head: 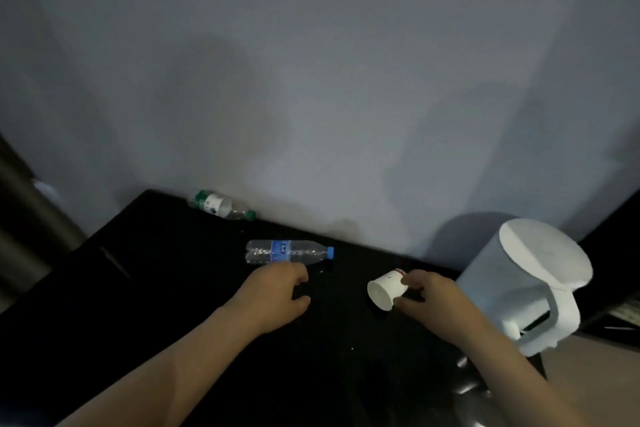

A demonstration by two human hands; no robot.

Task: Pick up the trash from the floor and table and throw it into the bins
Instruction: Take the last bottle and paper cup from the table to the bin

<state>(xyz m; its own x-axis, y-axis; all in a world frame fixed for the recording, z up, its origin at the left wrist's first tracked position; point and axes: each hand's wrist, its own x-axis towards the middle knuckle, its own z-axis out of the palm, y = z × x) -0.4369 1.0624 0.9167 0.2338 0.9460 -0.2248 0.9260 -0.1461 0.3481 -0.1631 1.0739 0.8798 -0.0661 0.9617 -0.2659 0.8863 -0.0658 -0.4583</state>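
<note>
Paper cup [383, 292], tipped sideways, pinched by right hand [431, 296]; left hand [277, 295] fingers loosely curled, empty, beside blue-capped bottle [289, 252] on black table [138, 288].

The single head-worn view looks forward and down from above the near edge of the black counter [156, 288], close enough that the counter fills the lower frame, and faces the grey wall [311, 80] behind the counter, with a white kettle [526, 281] at the counter's right end.
</note>
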